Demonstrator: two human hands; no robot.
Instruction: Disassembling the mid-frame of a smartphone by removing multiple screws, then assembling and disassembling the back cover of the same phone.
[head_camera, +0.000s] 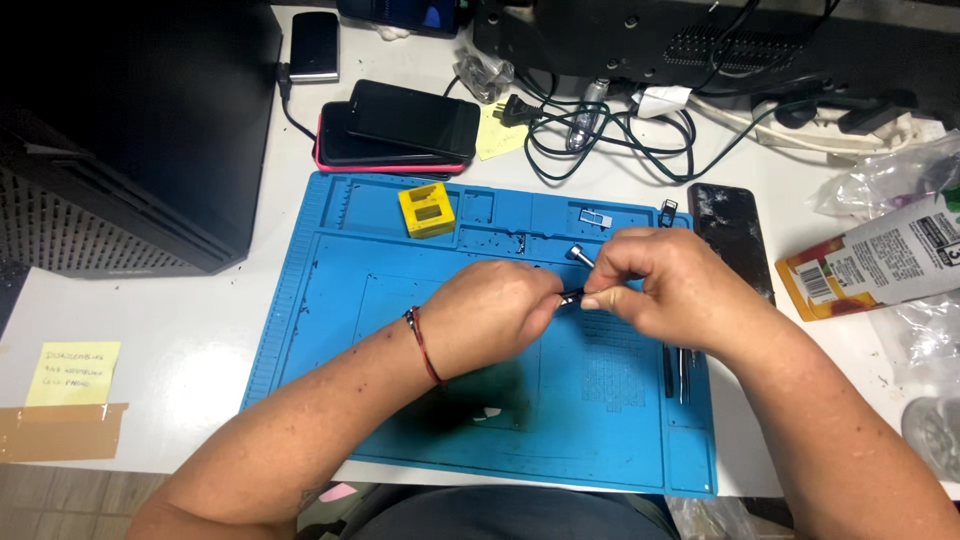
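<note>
- I am holding both hands together over the middle of the blue work mat (400, 420), which is lying on the white tabletop (190, 330).
- My left hand (490, 315) is curling into a loose fist, its grip closing on the near end of a small dark tool (572, 296); what kind of tool it is I cannot tell, since only a short piece is showing between my hands.
- My right hand (665, 285) is pinching the other end of that tool between thumb and forefinger, its grip clamping on it just beside my left knuckles.
- I am wearing a red cord bracelet (424, 345) on my left wrist.
- A small metal bit (580, 255) is lying on the mat just beyond my fingers.
- A yellow block with two square holes (427, 209) is sitting in the mat's upper tray section, well apart from my hands.
- Tweezers (677, 372) are lying on the mat beside my right wrist.
- A dark phone with a cracked screen (730, 235) is lying just off the mat's right edge.
- Two stacked phones (400, 130), one in a pink case, are resting above the mat.
- A yellow sticky note (72, 372) is sitting far to the left.
</note>
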